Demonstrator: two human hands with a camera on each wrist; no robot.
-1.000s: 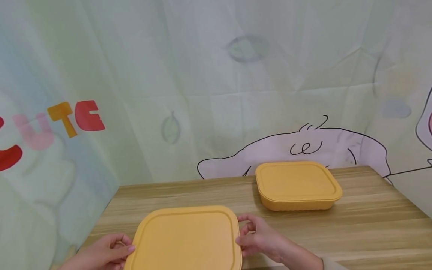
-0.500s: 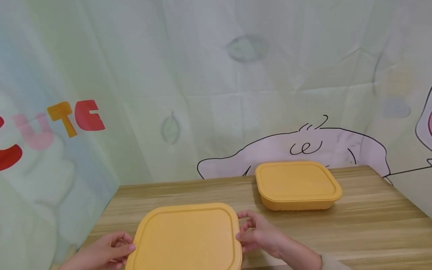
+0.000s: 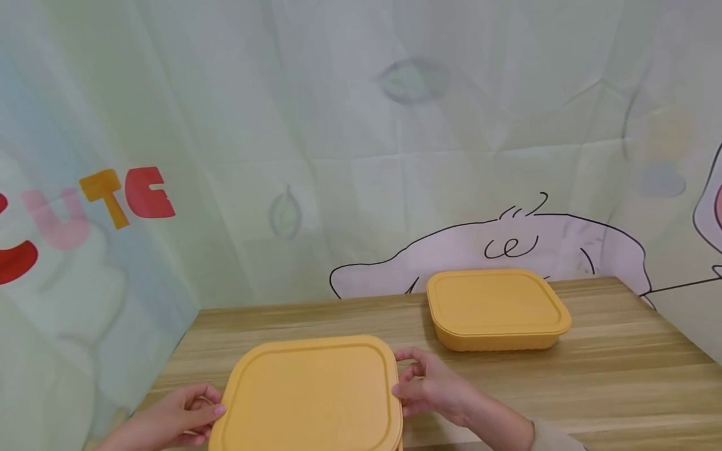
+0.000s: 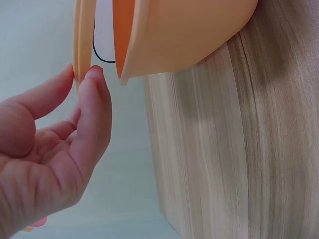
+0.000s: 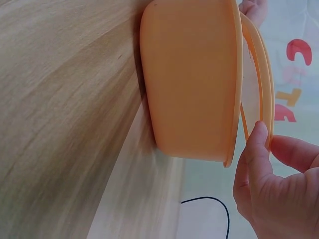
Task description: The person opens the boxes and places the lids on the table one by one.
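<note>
A yellow-orange rectangular lid [image 3: 310,394] is held level by both hands at the near side of the table. My left hand [image 3: 177,416] pinches its left edge between thumb and fingers. On the opposite edge, my right hand [image 3: 437,388] has the rim pinched the same way. Beneath the lid stands a deep box [image 5: 192,84] of matching colour, resting on the wooden table. Both wrist views show a gap between lid and box rim. The lid hides nearly all of the box in the head view, and its contents cannot be seen.
A second, shallower yellow-orange box with its lid on [image 3: 499,310] stands toward the back right of the wooden table [image 3: 620,376]. Behind the table hangs a pale green printed curtain [image 3: 338,125] with cartoon shapes and coloured letters.
Lid and both hands have shifted slightly upward in the head view, by a small amount. Both hands keep their pinch. The box at the back right has stayed put.
</note>
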